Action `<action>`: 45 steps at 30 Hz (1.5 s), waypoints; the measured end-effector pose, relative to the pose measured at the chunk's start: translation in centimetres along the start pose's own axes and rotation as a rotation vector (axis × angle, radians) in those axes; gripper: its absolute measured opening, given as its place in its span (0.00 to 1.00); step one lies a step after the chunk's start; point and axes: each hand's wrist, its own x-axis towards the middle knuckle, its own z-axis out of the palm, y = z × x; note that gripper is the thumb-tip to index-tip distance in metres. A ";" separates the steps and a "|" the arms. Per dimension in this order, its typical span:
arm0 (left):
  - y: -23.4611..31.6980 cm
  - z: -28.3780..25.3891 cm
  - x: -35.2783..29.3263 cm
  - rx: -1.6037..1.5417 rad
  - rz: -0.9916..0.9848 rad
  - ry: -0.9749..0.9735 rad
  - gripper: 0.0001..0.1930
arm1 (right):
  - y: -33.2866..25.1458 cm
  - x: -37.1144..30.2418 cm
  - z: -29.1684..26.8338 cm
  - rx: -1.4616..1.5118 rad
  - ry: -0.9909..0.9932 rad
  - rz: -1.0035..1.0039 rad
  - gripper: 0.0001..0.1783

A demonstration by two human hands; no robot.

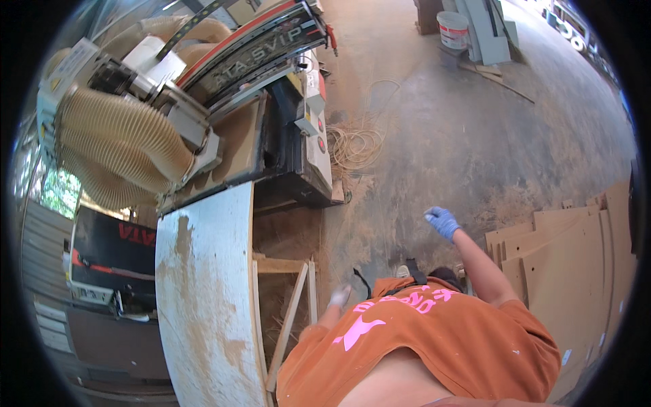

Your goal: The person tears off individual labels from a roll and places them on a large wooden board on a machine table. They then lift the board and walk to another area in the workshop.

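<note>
Neither the left hand nor the right hand of the camera wearer shows, and no forearm of theirs enters from the lower edge. The two arms in view belong to another person (434, 339), bent forward just ahead, with a blue-gloved hand (442, 221) stretched out and a pale-gloved hand (339, 296) held low.

Location: a woodworking shop; a large woodworking machine (271, 102) stands on a concrete floor (461, 136) strewn with sawdust; ribbed dust hoses (115, 142) run from its hood; cut boards (576, 251) lie stacked at the right; a white panel (203, 285) rests on its feed table.
</note>
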 end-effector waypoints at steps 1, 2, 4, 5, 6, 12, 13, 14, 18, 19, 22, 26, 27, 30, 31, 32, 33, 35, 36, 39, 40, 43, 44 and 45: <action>3.9 -2.2 2.7 -0.029 0.002 0.072 0.25 | 0.9 2.1 -1.5 0.032 0.041 0.013 0.13; 7.9 -4.2 5.8 -0.017 0.084 0.133 0.24 | 1.9 3.8 -2.6 0.033 0.084 0.064 0.13; 16.6 -7.9 12.5 -0.007 0.155 0.118 0.23 | 4.8 7.1 -6.1 0.096 0.210 0.028 0.13; 20.5 -9.0 15.5 -0.066 0.185 0.116 0.23 | 6.3 8.9 -7.6 0.141 0.256 0.100 0.13; 23.8 -9.7 18.2 -0.120 0.252 0.129 0.23 | 8.0 10.2 -9.4 0.180 0.302 0.147 0.13; 35.9 -7.2 31.7 -0.216 0.350 0.103 0.23 | 17.3 17.9 -20.2 0.441 0.455 0.425 0.10; 37.1 -6.6 33.2 -0.108 0.288 0.078 0.23 | 18.2 19.4 -22.1 0.437 0.488 0.486 0.09; 37.3 -5.8 33.8 -0.075 0.314 0.103 0.24 | 18.9 20.3 -23.4 0.409 0.474 0.455 0.09; 39.0 -3.2 35.1 -0.162 -0.042 -0.086 0.23 | 19.1 27.4 -28.3 0.277 0.429 0.381 0.10; 39.6 -2.7 35.6 -0.062 0.066 -0.121 0.23 | 18.6 29.2 -28.6 0.234 0.395 0.370 0.11; 41.6 -1.0 37.6 -0.019 -0.005 -0.209 0.23 | 16.2 35.5 -29.2 0.232 0.203 0.381 0.13; 45.9 -0.7 44.3 0.004 -0.065 -0.263 0.23 | 13.2 47.1 -30.8 0.356 0.095 0.304 0.14; 47.2 -1.0 46.5 0.010 -0.069 -0.277 0.23 | 12.9 50.1 -31.7 0.383 0.079 0.288 0.14; 51.7 -2.5 53.8 0.054 -0.051 -0.315 0.24 | 14.1 57.9 -35.2 0.458 0.066 0.274 0.14; 53.7 -3.2 56.4 0.065 -0.036 -0.326 0.24 | 15.2 60.0 -37.0 0.404 0.074 0.295 0.14; 55.9 -3.9 59.0 0.079 -0.018 -0.335 0.24 | 16.9 61.5 -38.6 0.362 0.141 0.347 0.13; 58.4 -4.9 61.8 0.064 0.003 -0.342 0.24 | 19.0 62.5 -40.1 0.301 0.210 0.429 0.13; 65.1 -6.9 67.8 -0.037 0.053 -0.390 0.24 | 24.5 62.7 -43.3 0.179 0.372 0.445 0.12; 68.7 -8.1 70.5 -0.145 0.071 -0.425 0.24 | 27.6 62.5 -43.8 0.232 0.514 0.586 0.12; 78.9 -12.8 76.8 0.203 0.180 -0.244 0.24 | 38.0 57.7 -45.8 0.060 0.471 0.915 0.16; 82.5 -14.0 78.8 0.223 0.215 -0.209 0.23 | 41.6 57.0 -46.4 -0.622 -0.009 0.878 0.16; 92.0 -16.0 85.0 0.075 0.256 -0.085 0.23 | 50.0 53.3 -49.0 -0.880 -0.259 0.681 0.17; 94.6 -16.1 87.1 -0.016 0.288 -0.052 0.22 | 52.3 54.2 -50.7 -0.896 -0.298 0.707 0.16; 97.0 -16.0 89.2 -0.093 0.300 -0.020 0.22 | 54.1 55.6 -52.8 -0.918 -0.329 0.706 0.16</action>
